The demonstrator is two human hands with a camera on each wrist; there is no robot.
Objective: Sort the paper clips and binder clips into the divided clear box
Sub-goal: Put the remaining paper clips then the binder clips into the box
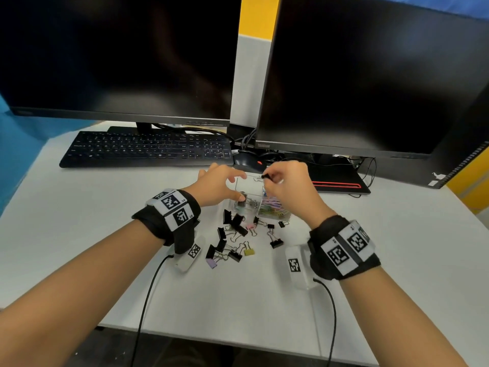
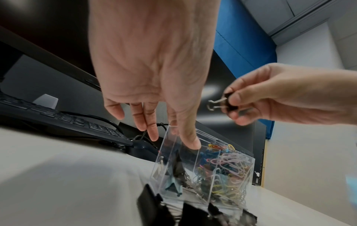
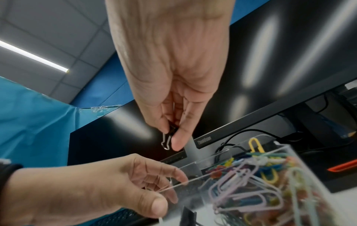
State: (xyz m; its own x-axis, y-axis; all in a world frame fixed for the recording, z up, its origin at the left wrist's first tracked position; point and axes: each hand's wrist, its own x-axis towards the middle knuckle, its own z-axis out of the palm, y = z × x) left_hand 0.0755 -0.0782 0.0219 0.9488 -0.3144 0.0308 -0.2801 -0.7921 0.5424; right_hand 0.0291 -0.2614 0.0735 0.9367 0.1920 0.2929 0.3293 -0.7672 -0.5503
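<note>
The divided clear box (image 1: 251, 189) stands on the white table behind a scatter of binder clips (image 1: 235, 239), mostly black with a yellow (image 1: 249, 251), a purple (image 1: 211, 263) and a pink one. Its right compartment holds coloured paper clips (image 3: 241, 183); its left one holds a few binder clips (image 2: 175, 175). My left hand (image 1: 232, 186) grips the box's left side, thumb (image 2: 191, 142) on the front wall and fingers over the far rim. My right hand (image 1: 270, 178) pinches a small black binder clip (image 3: 171, 133) just above the box's back rim, its wire handles pointing left.
A black keyboard (image 1: 148, 149) and mouse (image 1: 246, 161) lie behind the box, under two dark monitors (image 1: 119, 56). A black stand base with a red line (image 1: 341, 182) sits at the back right. The table's near edge (image 1: 238, 340) runs below my forearms.
</note>
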